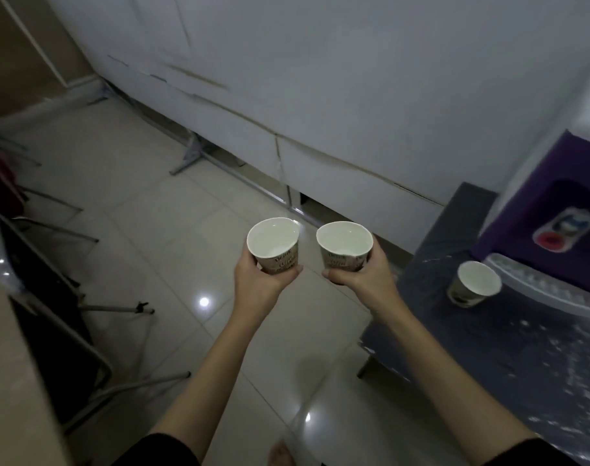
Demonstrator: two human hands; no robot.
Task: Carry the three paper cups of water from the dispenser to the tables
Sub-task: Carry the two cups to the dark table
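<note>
Looking down, I see the pale tiled floor [145, 230] filling most of my view, with white cabinets [320, 95] running along the far wall. To my right sits the dark grey worktop [488, 348], speckled with pale marks, carrying the purple water dispenser [536, 210] at its far end. A folding chair [51, 314] with metal legs stands at my left. My left hand [258, 280] has its grip wrapped round the lower wall of the left cup [273, 245], held upright over the floor. My right hand [364, 274] likewise has its grip closed round the right cup [344, 245], just beside the first, not touching. The third cup [473, 284] stands on the worktop near the dispenser's white drip tray [549, 290].
</note>
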